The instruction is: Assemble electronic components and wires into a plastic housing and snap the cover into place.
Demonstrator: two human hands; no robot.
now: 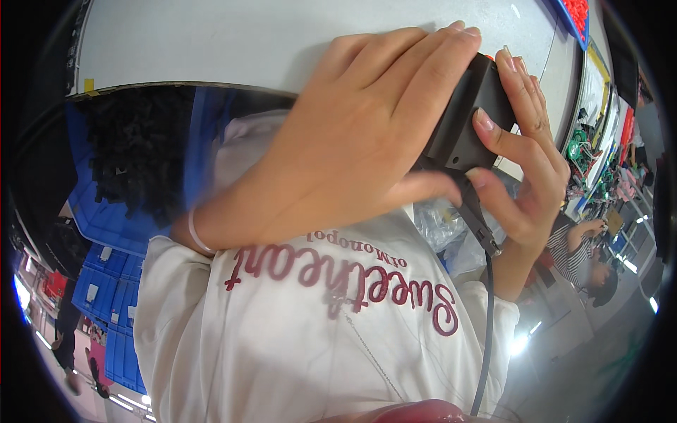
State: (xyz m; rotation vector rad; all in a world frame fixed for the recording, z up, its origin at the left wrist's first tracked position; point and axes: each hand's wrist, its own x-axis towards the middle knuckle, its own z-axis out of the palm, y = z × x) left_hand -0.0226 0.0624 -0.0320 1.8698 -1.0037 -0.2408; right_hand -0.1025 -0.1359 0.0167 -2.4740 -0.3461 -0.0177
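A black rectangular box-like device (455, 137) is held tilted between my two hands at the table's near edge. My left hand (381, 106) lies over its left side, fingers long and together, the thumb stretched toward its lower end. On the other side my right hand (525, 155) grips it, with thumb and fingertips against the casing. A small orange-red bit (489, 58) shows at the top end. From the lower end a black cable (488, 317) runs down in front of my white top. My left palm hides much of the device's left face.
A pale table (211, 42) spans the far side. At the left stands a blue bin (113, 229) of black parts, with stacked blue bins (99, 296) below. A blue tray (566, 17) holds red pieces. Clear plastic (437, 225) lies behind the cable. Another person (575, 247) is at the right.
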